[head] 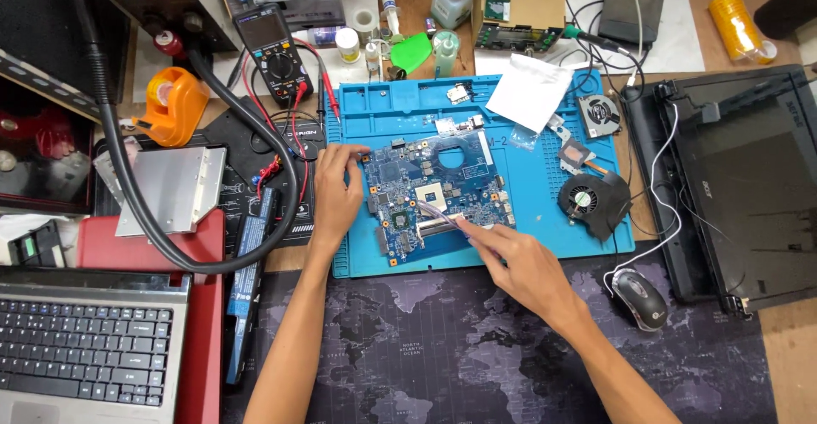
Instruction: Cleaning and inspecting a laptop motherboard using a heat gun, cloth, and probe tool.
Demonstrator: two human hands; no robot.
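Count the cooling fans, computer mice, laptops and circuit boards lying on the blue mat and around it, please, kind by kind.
Cooling fans: 2, a black round one and a smaller square one
Computer mouse: 1
Laptops: 2, a silver one and a black one
Large blue circuit board: 1, on the blue mat
Total: 6

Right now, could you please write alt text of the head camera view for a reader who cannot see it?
A person's left hand steadies a blue laptop circuit board on a blue silicone work mat, while the right hand brings thin tweezers to the board. A black cooling fan, a yellow-and-black multimeter and a grey mouse lie around.
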